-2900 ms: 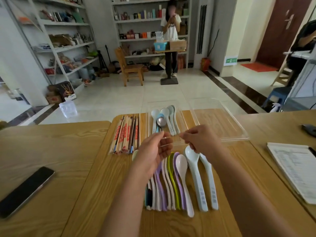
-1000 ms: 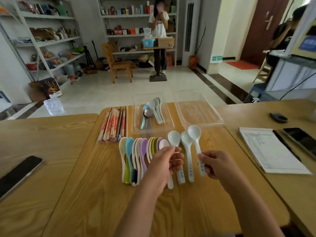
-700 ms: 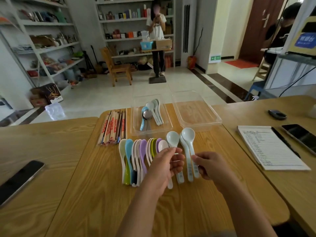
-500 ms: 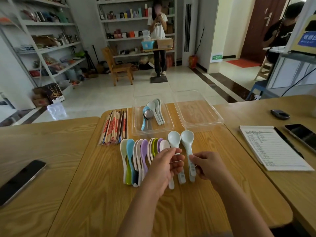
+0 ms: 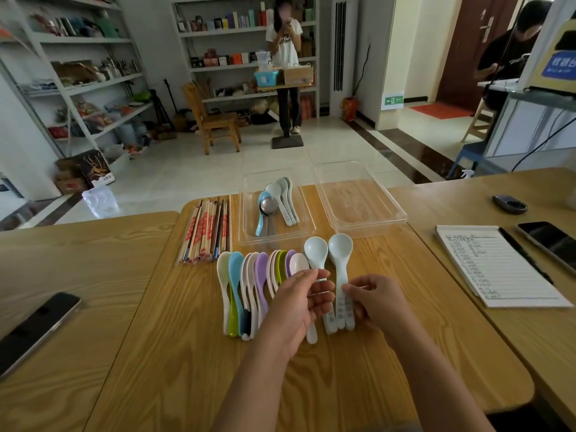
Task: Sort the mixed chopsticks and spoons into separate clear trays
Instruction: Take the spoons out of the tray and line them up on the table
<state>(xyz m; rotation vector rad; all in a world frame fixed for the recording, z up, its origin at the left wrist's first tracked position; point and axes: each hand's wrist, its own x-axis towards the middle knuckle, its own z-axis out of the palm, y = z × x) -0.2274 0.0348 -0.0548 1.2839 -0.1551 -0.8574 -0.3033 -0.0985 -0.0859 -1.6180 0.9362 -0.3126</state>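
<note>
A row of coloured spoons [image 5: 249, 275] lies on the wooden table [image 5: 174, 363] in front of me. My left hand [image 5: 299, 304] hovers over the row's right end, fingers curled around the handle of a pale spoon [image 5: 316, 249]. My right hand [image 5: 377, 300] pinches the handles of pale blue spoons [image 5: 340, 247] stacked beside it. Wrapped chopsticks [image 5: 205, 232] lie at the far left. The left clear tray [image 5: 246, 210] holds several spoons [image 5: 276, 204]. The right clear tray [image 5: 389, 210] has nothing in it.
A notepad [image 5: 495, 266] with a pen and a phone [image 5: 551, 241] lie on the table to the right; another phone [image 5: 34, 325] lies on the left table. A dark small object [image 5: 509, 203] sits far right. Two people stand or sit across the room.
My right hand drew its pale blue spoons left until they lie close beside the spoon under my left hand. My left hand has barely moved.
</note>
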